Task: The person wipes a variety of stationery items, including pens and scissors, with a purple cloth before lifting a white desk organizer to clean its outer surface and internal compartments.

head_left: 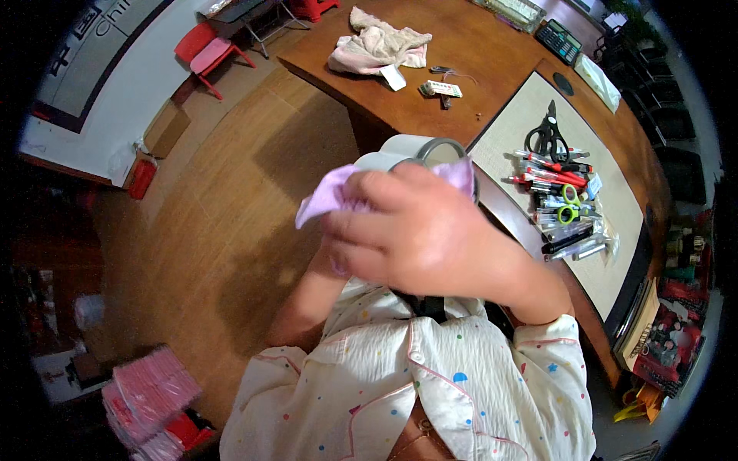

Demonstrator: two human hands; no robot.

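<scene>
A light purple cloth (328, 190) is bunched in my right hand (409, 230), its ends sticking out on both sides of the fingers. My right hand is slightly blurred and lies over a white plastic container (386, 151) with a grey round rim (441, 144). The container's lower part is covered by the hand and cloth. My left hand (334, 259) is mostly hidden behind the right one; only its wrist edge and forearm show, so its grip cannot be seen.
On the wooden desk (490, 34), a pale mat (507, 127) bears black scissors (548, 135), green-handled scissors (568, 214) and several pens (556, 173). Further off lie a crumpled towel (380, 43), a small box (443, 88) and a calculator (558, 41). Pink packets (153, 386) are stacked at lower left.
</scene>
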